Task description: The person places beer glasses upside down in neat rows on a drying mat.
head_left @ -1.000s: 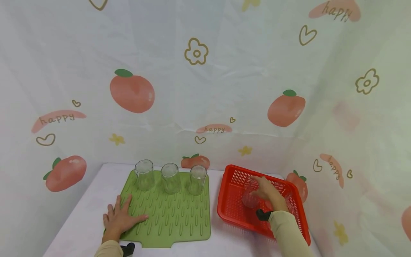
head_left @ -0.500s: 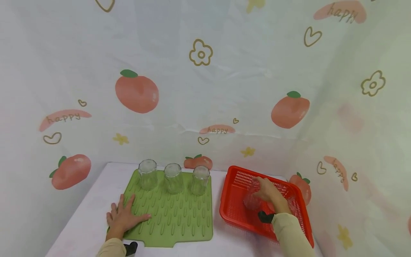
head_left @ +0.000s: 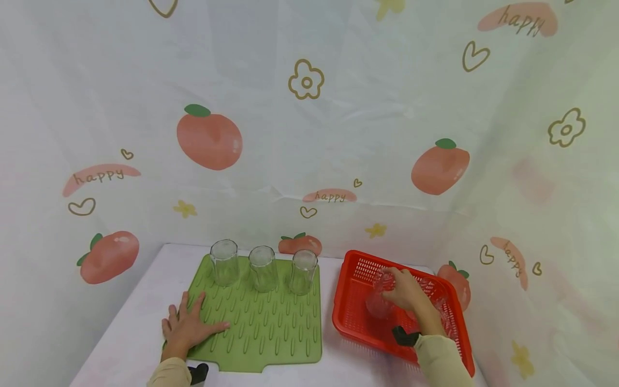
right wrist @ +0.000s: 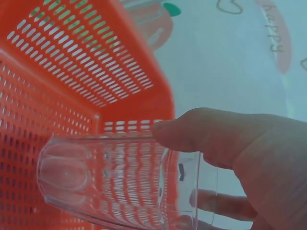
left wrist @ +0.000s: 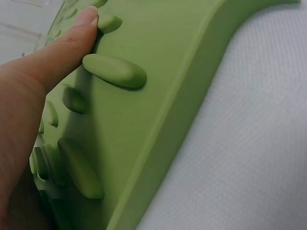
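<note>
In the head view my left hand [head_left: 186, 329] lies with fingers spread on the left side of a green drying mat [head_left: 271, 338]. Its thumb touches the mat's raised ridges in the left wrist view. My right hand [head_left: 405, 293] reaches into a red plastic basket [head_left: 355, 330]. There it holds a clear drinking glass [right wrist: 110, 179] near the rim, thumb on one side and fingers on the other. The glass's base points down into the basket. Three more clear glasses stand in a row at the back of the mat: left [head_left: 225, 263], middle [head_left: 263, 269] and right [head_left: 303, 273].
More clear glasses [head_left: 442, 306] sit in the right part of the basket, partly hidden by the right arm. A white table [head_left: 126, 328] bears mat and basket. A printed curtain [head_left: 271, 134] closes off the back and sides.
The whole head view has shifted slightly, so the scene sits a bit further right. The glass under my right hand leans a little more. My left hand stays on the mat.
</note>
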Demonstrator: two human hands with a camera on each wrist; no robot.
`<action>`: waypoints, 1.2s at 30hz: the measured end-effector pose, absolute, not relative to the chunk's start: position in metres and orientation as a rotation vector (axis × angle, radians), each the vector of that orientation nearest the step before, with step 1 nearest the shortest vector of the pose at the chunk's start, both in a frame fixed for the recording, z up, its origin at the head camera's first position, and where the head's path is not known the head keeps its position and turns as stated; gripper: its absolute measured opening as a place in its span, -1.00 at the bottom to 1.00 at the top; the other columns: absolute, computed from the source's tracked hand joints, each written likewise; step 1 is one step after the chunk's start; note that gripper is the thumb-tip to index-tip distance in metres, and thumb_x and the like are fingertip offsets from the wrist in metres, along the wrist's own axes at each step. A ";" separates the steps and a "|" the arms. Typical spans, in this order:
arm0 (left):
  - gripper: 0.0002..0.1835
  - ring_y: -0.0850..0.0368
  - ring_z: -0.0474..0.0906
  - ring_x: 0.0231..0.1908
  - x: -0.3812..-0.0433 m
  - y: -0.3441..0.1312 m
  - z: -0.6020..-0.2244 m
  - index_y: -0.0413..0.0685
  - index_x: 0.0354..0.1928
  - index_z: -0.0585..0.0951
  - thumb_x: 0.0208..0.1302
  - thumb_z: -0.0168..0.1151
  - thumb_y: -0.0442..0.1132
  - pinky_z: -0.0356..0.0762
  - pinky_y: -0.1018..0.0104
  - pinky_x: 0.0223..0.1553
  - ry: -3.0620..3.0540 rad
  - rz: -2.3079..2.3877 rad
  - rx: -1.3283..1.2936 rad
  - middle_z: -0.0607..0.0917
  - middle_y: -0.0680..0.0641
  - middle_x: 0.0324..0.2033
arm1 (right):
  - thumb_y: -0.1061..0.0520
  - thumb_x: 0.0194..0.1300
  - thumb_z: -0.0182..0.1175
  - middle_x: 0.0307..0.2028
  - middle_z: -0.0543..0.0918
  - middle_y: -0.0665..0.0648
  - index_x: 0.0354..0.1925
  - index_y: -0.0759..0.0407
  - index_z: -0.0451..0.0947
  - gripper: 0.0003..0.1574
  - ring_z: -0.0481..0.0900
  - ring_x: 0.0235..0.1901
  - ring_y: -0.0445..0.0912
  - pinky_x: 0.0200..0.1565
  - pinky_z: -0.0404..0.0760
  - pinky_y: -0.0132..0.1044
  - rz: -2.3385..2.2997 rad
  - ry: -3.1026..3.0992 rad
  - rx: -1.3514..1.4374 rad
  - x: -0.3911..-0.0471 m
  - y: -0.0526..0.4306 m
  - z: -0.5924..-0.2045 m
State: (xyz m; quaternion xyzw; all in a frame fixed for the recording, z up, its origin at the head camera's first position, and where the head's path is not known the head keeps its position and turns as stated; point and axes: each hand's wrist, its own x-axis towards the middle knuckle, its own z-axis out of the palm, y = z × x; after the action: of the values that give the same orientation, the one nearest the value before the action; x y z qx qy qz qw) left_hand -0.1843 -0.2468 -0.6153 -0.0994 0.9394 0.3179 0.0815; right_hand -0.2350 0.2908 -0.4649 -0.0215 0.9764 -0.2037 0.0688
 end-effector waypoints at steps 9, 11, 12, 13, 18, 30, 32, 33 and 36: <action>0.45 -0.70 -0.56 0.46 -0.184 -0.247 -0.610 -0.07 0.63 -0.08 -0.14 0.45 0.51 -0.54 -0.67 0.30 2.763 0.930 -0.308 -0.42 -0.45 0.55 | 0.04 0.24 0.40 0.38 0.34 0.46 0.45 0.10 0.35 -0.13 0.46 0.27 0.38 0.13 0.60 0.34 -0.716 2.982 -0.070 -0.225 0.284 -0.455; 0.45 -0.70 -0.58 0.46 -0.184 -0.246 -0.608 -0.07 0.63 -0.08 -0.13 0.45 0.51 -0.56 -0.67 0.30 2.760 0.932 -0.306 -0.43 -0.45 0.56 | 0.03 0.24 0.40 0.37 0.36 0.44 0.46 0.10 0.34 -0.12 0.46 0.27 0.37 0.14 0.59 0.34 -0.720 3.003 -0.078 -0.223 0.282 -0.453; 0.45 -0.70 -0.58 0.46 -0.184 -0.246 -0.608 -0.07 0.63 -0.08 -0.13 0.45 0.51 -0.57 -0.66 0.31 2.760 0.934 -0.306 -0.43 -0.45 0.56 | 0.02 0.24 0.40 0.36 0.38 0.44 0.45 0.10 0.34 -0.12 0.47 0.26 0.36 0.15 0.59 0.33 -0.724 3.014 -0.084 -0.222 0.281 -0.451; 0.45 -0.70 -0.58 0.46 -0.185 -0.246 -0.607 -0.07 0.63 -0.08 -0.13 0.45 0.51 -0.57 -0.66 0.31 2.761 0.933 -0.305 -0.43 -0.45 0.56 | 0.02 0.23 0.40 0.35 0.39 0.43 0.45 0.11 0.35 -0.13 0.48 0.25 0.35 0.14 0.59 0.33 -0.727 3.027 -0.096 -0.220 0.280 -0.450; 0.44 -0.71 -0.55 0.46 -0.185 -0.245 -0.606 -0.08 0.62 -0.07 -0.12 0.45 0.50 -0.55 -0.67 0.31 2.768 0.926 -0.303 -0.41 -0.45 0.55 | -0.02 0.26 0.42 0.31 0.42 0.41 0.45 0.09 0.35 -0.13 0.52 0.21 0.33 0.13 0.60 0.33 -0.775 3.051 -0.123 -0.213 0.274 -0.442; 0.44 -0.70 -0.55 0.46 -0.182 -0.246 -0.606 -0.06 0.63 -0.06 -0.13 0.45 0.51 -0.53 -0.67 0.31 2.763 0.931 -0.318 -0.41 -0.45 0.56 | -0.09 0.22 0.48 0.20 0.53 0.26 0.38 0.06 0.40 -0.15 0.55 0.16 0.21 0.08 0.68 0.18 -1.020 3.117 -0.207 -0.202 0.261 -0.427; 0.44 -0.70 -0.55 0.46 -0.183 -0.245 -0.606 -0.06 0.63 -0.06 -0.13 0.45 0.50 -0.53 -0.67 0.31 2.764 0.932 -0.320 -0.41 -0.45 0.56 | -0.05 0.22 0.49 0.19 0.55 0.24 0.38 0.08 0.40 -0.15 0.57 0.17 0.21 0.03 0.72 0.07 -1.096 3.116 -0.236 -0.200 0.259 -0.425; 0.44 -0.71 -0.55 0.46 -0.182 -0.245 -0.606 -0.06 0.63 -0.06 -0.13 0.46 0.50 -0.53 -0.67 0.31 2.767 0.933 -0.318 -0.41 -0.45 0.56 | -0.02 0.21 0.49 0.19 0.55 0.23 0.38 0.08 0.41 -0.16 0.57 0.17 0.20 0.00 0.73 -0.01 -1.140 3.110 -0.249 -0.200 0.259 -0.424; 0.44 -0.70 -0.56 0.46 -0.183 -0.243 -0.605 -0.06 0.63 -0.06 -0.14 0.46 0.49 -0.55 -0.66 0.32 2.768 0.939 -0.321 -0.42 -0.45 0.56 | 0.05 0.21 0.50 0.19 0.54 0.21 0.37 0.07 0.40 -0.18 0.59 0.17 0.18 -0.07 0.72 -0.28 -1.259 3.080 -0.288 -0.198 0.256 -0.424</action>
State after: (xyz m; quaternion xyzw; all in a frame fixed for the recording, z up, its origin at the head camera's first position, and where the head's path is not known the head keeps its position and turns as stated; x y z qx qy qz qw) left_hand -0.1828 -0.2434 -0.6052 -0.1087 0.9366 0.3176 0.1003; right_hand -0.1982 0.2560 -0.4236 -0.0859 0.9177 -0.3751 -0.0989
